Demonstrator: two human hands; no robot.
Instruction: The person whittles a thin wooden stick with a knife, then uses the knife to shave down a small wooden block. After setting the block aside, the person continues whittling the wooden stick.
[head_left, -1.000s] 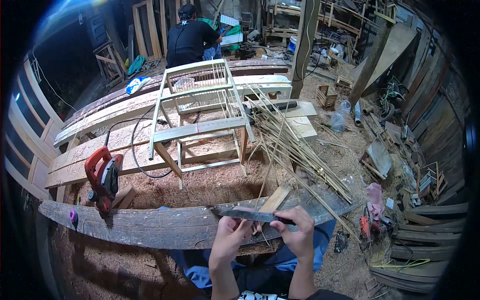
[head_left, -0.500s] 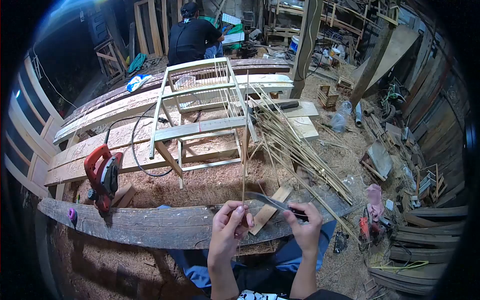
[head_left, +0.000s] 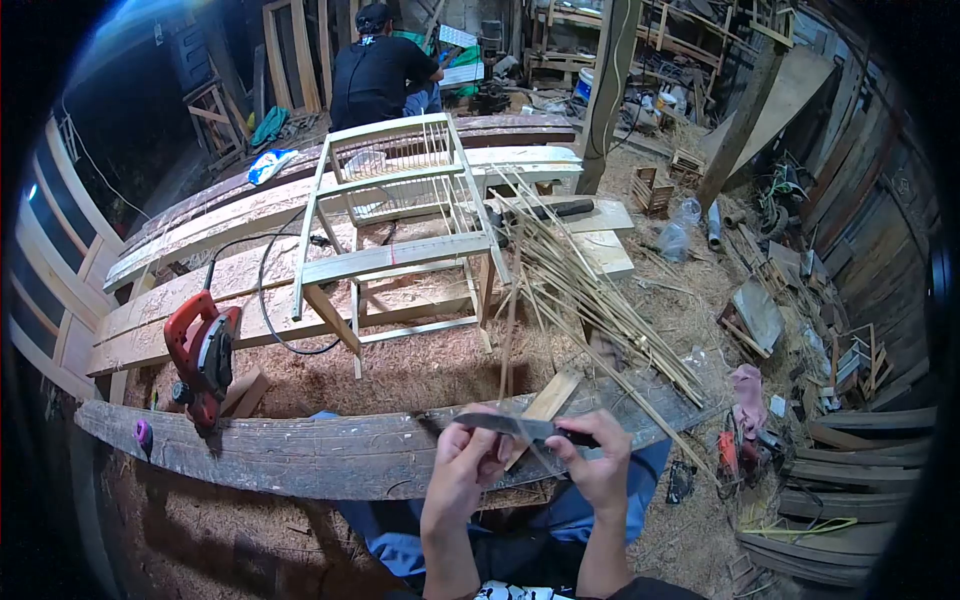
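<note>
My right hand [head_left: 597, 458] is closed round the dark handle of a knife [head_left: 505, 424], whose blade points left and lies across the fingers of my left hand [head_left: 462, 466]. Between the fingertips of my left hand is a thin bamboo strip [head_left: 507, 345], upright and blurred by motion. Both hands are close together over the near edge of a weathered plank [head_left: 330, 455]. Just beyond them a short light board [head_left: 547, 405] lies on the plank.
A wooden frame with thin bars [head_left: 395, 254] stands beyond the plank. A red power planer [head_left: 203, 360] rests at the left, and a pile of bamboo strips [head_left: 600, 290] lies right of the frame. A person in black [head_left: 380, 75] sits at the back.
The knife has moved left and now crosses in front of my left fingers. The strip's upper part has shifted slightly right and is blurred. My right hand has moved slightly left.
</note>
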